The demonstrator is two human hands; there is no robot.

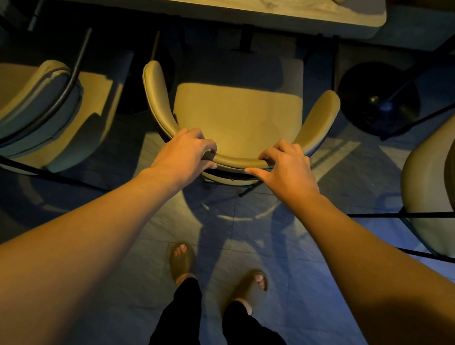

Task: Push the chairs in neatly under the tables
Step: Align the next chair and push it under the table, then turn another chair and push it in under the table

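We've got both hands on the curved backrest [239, 162] of the middle chair [237, 116]. Our left hand [187, 150] grips it on the left w/ fingers curled over the top edge & thumb at the outer side; our right hand [284, 165] does the same on the right, fingers over the top, thumb [255, 172] lying along the outer face. Both hands closed around the rail, arms stretched fwd.

The chair faces the table [269, 8], seat mostly out in the open; the front part of the seat sits in shadow near the table edge (can't tell if it's actually under the top or just shaded). Its armrests curve fwd on either side.

Another chair [36, 108] stands to the left, angled, near the same table edge. A third chair [445, 182] is at the right edge of view, apart from ours. A round black base [378, 99] w/ a pole sits on the floor between the middle chair & the right one.

Our feet in sandals [181, 261] stand on the tiled floor [307, 282] just behind the chair, dark trousers below.
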